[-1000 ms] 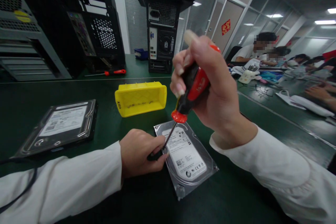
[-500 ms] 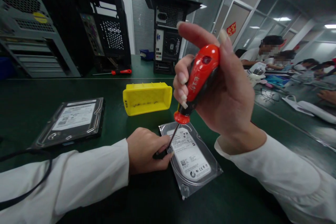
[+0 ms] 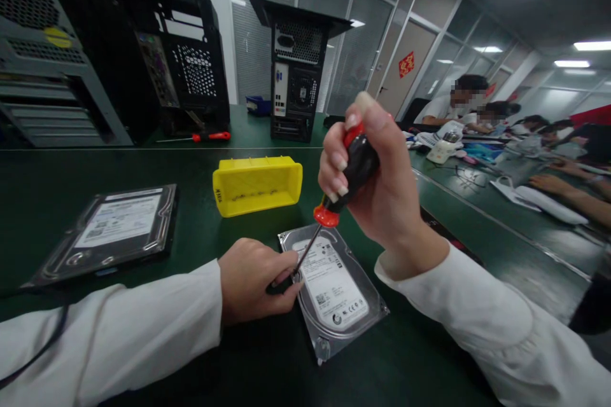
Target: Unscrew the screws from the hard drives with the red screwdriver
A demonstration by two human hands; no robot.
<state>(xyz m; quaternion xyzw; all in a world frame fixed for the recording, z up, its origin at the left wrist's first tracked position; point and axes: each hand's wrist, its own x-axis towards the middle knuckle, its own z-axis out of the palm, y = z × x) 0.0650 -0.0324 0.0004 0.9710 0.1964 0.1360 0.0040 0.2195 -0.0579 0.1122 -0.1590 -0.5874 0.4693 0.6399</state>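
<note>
My right hand (image 3: 382, 178) is wrapped round the red and black handle of a screwdriver (image 3: 359, 165), which is tilted with its shaft running down to the left. The shaft's tip reaches the left edge of a silver hard drive (image 3: 334, 286) that lies label up on the table. At that edge my left hand (image 3: 258, 280) is closed, its thumb and fingers pinching a small black piece (image 3: 278, 286) beside the tip. What the piece is, and the exact spot the tip touches, are hidden by the fingers.
A yellow bin (image 3: 258, 187) with small screws stands behind the drive. Another hard drive (image 3: 109, 226) lies at left. Computer cases (image 3: 298, 76) stand at the back, with a second screwdriver (image 3: 210, 137) before them. People (image 3: 453, 102) sit at the right.
My right hand has turned round the screwdriver handle; its raised index finger has folded and the thumb now lies over the top. My left hand keeps its pinch. The view has shifted slightly right.
</note>
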